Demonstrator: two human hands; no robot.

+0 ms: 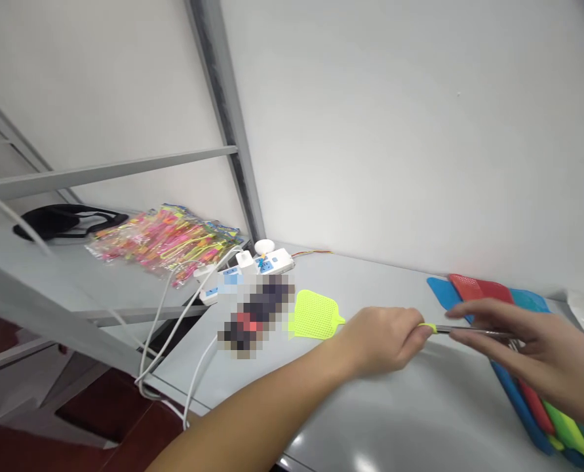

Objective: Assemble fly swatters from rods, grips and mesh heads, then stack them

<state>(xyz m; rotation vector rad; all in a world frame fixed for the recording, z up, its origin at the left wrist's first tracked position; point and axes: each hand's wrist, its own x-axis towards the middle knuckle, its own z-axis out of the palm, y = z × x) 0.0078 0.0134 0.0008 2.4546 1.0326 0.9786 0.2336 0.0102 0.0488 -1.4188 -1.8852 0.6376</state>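
Observation:
My left hand (pixel 385 337) is wrapped round the handle of a yellow-green fly swatter (pixel 316 314), whose perforated head lies flat to the left of my fist. From the other side of the fist a thin metal rod of the swatter runs rightward. My right hand (pixel 542 357) has its thumb and fingers loosely round that rod, and its far end is hidden in the palm. Beneath and behind my right hand lie several more fly swatters, among them a red one (pixel 478 288) and a blue one (pixel 442 293).
White power strips (pixel 276 263) with plugs and cables lie at the table's back left, beside a blurred-out object (pixel 257 314). Left of them a shelf (pixel 70 282) holds a pile of bagged colourful items (pixel 168 239) and a black strap-like thing (pixel 60 221). A wall (pixel 409 131) stands behind.

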